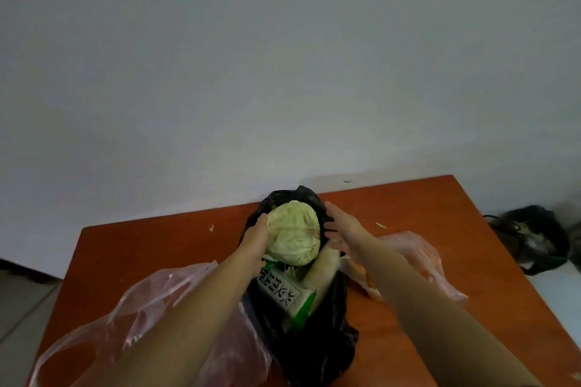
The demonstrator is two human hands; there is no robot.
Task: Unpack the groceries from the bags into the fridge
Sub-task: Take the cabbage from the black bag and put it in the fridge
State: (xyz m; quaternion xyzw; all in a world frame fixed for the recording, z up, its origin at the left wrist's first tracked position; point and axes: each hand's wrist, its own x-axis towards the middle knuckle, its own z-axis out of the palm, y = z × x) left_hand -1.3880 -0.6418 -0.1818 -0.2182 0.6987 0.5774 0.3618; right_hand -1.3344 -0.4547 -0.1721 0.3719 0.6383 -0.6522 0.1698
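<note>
A pale green cabbage [294, 231] sits at the mouth of a black plastic bag [314, 345] on the orange table [440, 223]. My left hand [256, 237] cups the cabbage's left side. My right hand [341, 225] is at its right side, fingers spread along the bag's rim, and whether it touches the cabbage is unclear. Below the cabbage a green and white package [284, 292] and a pale long vegetable [323, 270] show inside the bag.
A clear pinkish plastic bag [151, 317] lies at the left, another [418, 258] with something orange in it at the right. A dark bag [534, 239] sits on the floor beyond the table's right edge. The wall stands right behind the table.
</note>
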